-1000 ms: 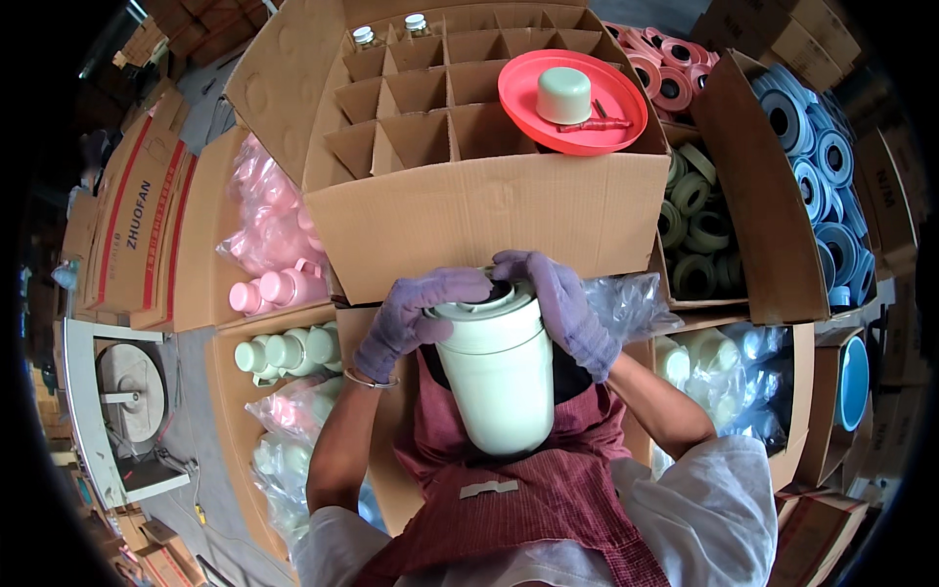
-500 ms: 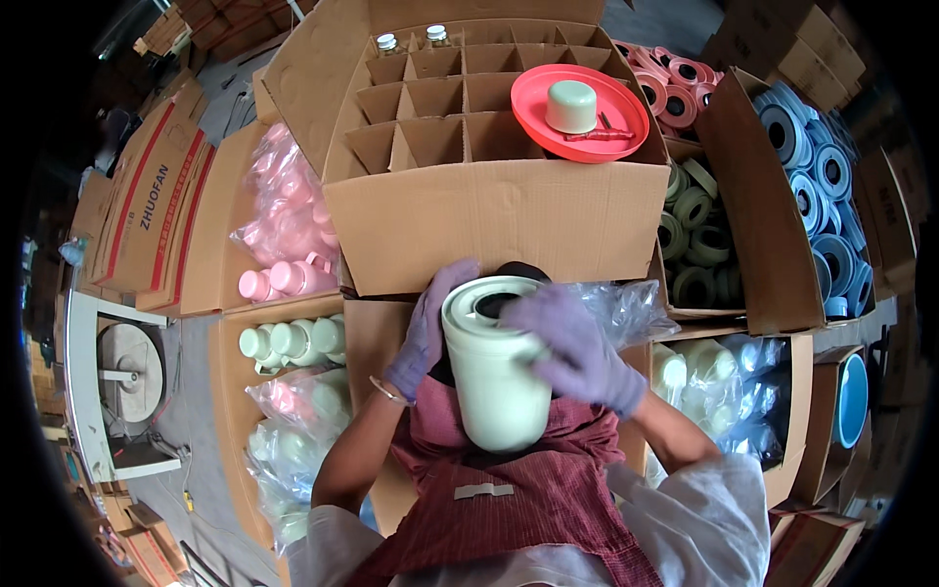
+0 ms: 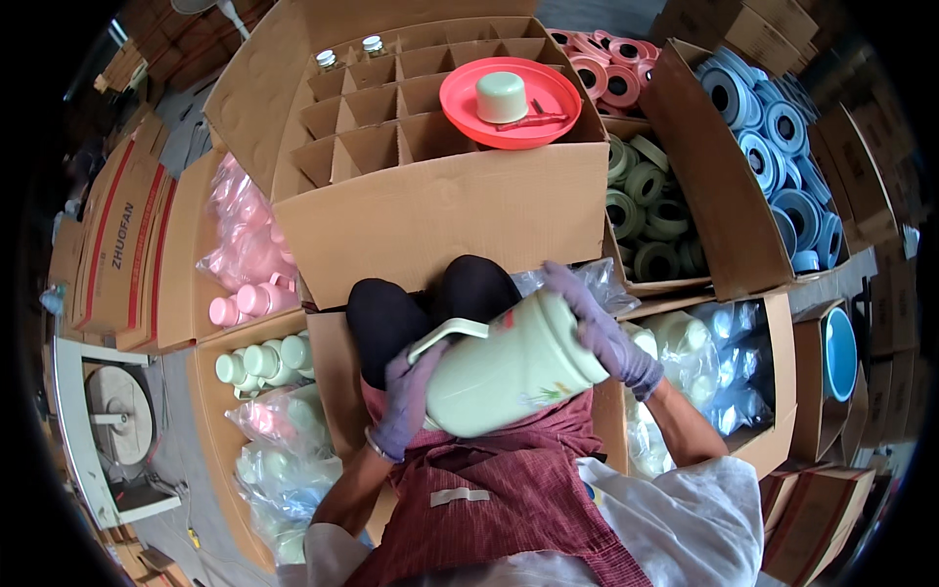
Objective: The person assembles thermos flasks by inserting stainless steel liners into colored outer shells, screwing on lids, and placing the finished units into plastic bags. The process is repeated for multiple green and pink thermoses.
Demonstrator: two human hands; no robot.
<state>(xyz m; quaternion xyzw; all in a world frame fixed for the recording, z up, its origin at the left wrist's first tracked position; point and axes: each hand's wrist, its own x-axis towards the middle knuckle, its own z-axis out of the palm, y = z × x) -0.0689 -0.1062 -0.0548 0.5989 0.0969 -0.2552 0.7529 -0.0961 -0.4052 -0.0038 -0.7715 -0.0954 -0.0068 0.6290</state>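
Jug (image 3: 504, 372), its handle (image 3: 460, 329) and collar (image 3: 565, 338) already on, tilts above the lap (image 3: 548, 428); left hand (image 3: 406, 401) grips near its base, right hand (image 3: 602, 338) the collar. Green cap (image 3: 501, 98) sits separately on red tray (image 3: 458, 115), divided carton's (image 3: 440, 225) near right corner.

Lettering at the left

A brown carton (image 3: 115, 279) at left bears large dark capitals (image 3: 122, 236) running up its side, with smaller red characters (image 3: 141, 243) alongside. A red marking (image 3: 504, 321) on the green jug (image 3: 509, 372) is too small to read.
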